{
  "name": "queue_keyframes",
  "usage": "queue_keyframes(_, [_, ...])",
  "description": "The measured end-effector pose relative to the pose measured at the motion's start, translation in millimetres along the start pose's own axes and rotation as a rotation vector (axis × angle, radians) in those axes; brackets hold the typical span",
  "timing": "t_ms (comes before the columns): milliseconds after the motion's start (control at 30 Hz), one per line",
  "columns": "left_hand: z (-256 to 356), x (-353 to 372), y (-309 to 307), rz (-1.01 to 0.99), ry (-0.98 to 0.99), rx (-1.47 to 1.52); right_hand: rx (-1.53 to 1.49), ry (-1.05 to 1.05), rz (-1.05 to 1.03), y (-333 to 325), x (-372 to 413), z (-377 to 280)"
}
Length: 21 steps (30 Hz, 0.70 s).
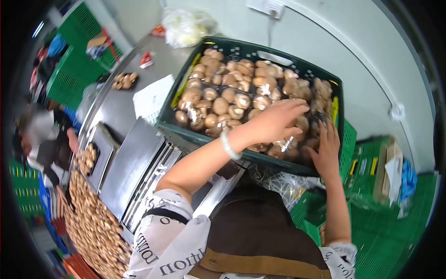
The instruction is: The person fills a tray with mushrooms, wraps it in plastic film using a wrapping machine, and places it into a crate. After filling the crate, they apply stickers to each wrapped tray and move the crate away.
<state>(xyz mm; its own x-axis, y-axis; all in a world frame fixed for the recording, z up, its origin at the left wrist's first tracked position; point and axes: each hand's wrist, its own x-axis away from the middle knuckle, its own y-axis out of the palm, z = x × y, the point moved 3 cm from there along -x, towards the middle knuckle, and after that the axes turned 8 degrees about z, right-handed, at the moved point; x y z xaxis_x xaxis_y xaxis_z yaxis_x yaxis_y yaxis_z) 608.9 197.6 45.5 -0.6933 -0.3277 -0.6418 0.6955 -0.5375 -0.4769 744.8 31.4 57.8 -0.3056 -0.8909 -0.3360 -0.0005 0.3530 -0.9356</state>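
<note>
A dark green plastic crate [218, 138] holds several film-wrapped trays of brown mushrooms [220, 106], packed side by side. My left hand [278, 122], with a pale bracelet at the wrist, reaches across the crate; its fingers stretch over the wrapped mushrooms on the right. At the crate's right end, my right hand [325, 148] rests with fingers apart on the wrapped packs near the corner. Mushrooms under both palms are partly hidden, and shiny film shows between the hands.
A metal wrapping machine [132, 162] stands left of the crate. Loose mushrooms [95, 218] cover the surface at lower left, where another person [51, 144] works. A small mushroom tray [125, 81] lies on the metal table. Green crates [371, 162] stand at right, beside the wall.
</note>
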Motion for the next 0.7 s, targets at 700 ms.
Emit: queue_keyframes(700, [-333.4, 424.3, -390.2, 0.094, -1.770, -0.661, -0.066, -0.419, 0.062, 30.6, 26.6, -91.6])
